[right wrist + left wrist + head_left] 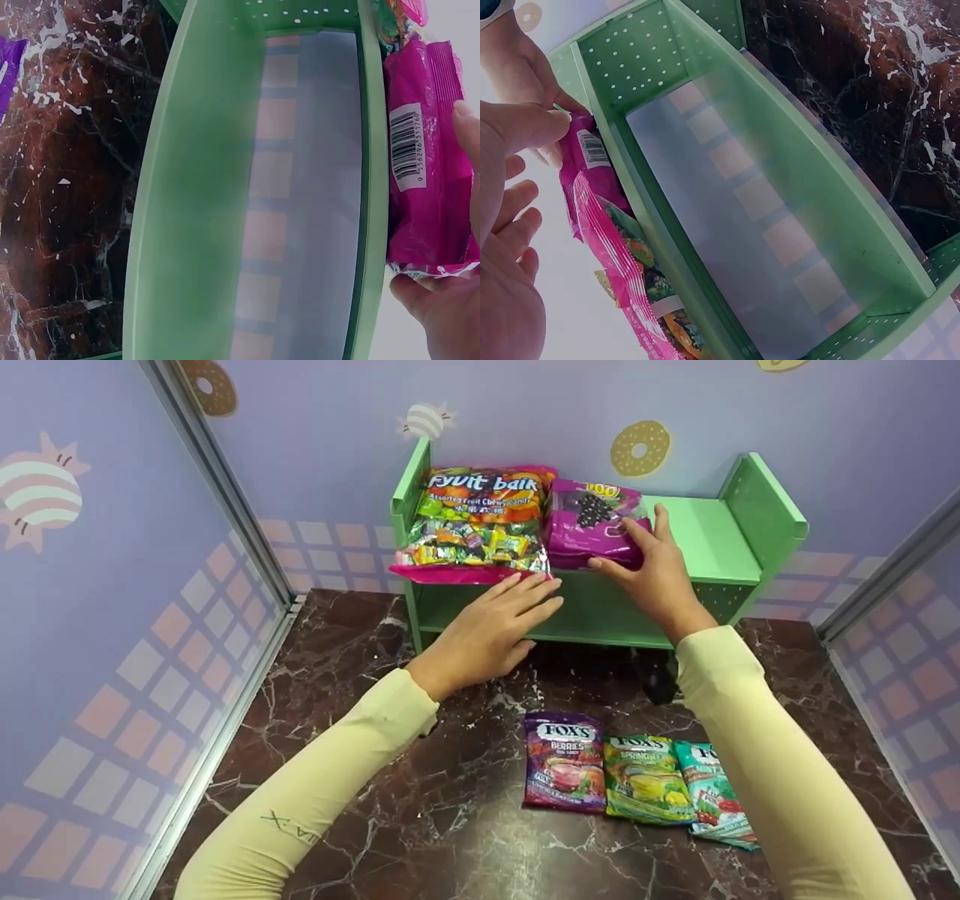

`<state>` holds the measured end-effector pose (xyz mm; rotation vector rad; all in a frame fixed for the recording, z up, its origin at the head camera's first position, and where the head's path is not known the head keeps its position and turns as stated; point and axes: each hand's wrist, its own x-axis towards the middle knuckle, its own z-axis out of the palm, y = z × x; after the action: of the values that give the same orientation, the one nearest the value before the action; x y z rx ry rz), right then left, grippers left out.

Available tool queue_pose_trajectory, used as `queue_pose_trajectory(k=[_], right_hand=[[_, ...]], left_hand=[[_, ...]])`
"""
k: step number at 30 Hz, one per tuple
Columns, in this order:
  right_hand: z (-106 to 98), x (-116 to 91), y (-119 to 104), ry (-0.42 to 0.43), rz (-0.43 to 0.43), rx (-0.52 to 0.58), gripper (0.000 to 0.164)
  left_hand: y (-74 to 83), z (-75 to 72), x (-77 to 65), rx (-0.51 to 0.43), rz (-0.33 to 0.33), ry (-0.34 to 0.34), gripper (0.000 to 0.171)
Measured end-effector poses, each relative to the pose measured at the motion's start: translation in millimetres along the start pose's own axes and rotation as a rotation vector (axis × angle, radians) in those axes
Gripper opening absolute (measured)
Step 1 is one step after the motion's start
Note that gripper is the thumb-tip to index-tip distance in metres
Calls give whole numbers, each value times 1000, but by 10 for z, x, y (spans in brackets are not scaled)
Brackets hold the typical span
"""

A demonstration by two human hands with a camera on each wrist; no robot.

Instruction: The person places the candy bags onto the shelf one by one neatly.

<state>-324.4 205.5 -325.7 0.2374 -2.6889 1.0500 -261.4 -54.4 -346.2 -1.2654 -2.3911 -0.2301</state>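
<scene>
On the green shelf's top board, my right hand (658, 566) holds the front right corner of a purple candy bag (574, 536), with the thumb at its front edge and a finger on top. To its left lies a larger, pink-edged bag of assorted fruit chewy candy (480, 521). My left hand (487, 634) has its fingers extended at that bag's front right corner. In the right wrist view, the purple bag (424, 157) shows a barcode, and much of the right hand (450, 307) is cut off. The left wrist view shows both bags beside the left hand (506, 247).
The green shelf (765, 521) has raised sides and a lower board, and stands against the patterned back wall. On the dark marbled surface lie three Fox's candy bags: berries (564, 765), a yellow-green one (649, 780) and a teal one (712, 795) partly hidden by my right sleeve.
</scene>
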Motion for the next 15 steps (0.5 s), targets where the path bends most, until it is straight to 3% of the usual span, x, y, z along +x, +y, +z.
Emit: queue_pose_trajectory(k=[15], right_hand=[[-63,-245,64,38,12,55,102]], left_hand=[[33,74,-10,-28,-4,-9,64]])
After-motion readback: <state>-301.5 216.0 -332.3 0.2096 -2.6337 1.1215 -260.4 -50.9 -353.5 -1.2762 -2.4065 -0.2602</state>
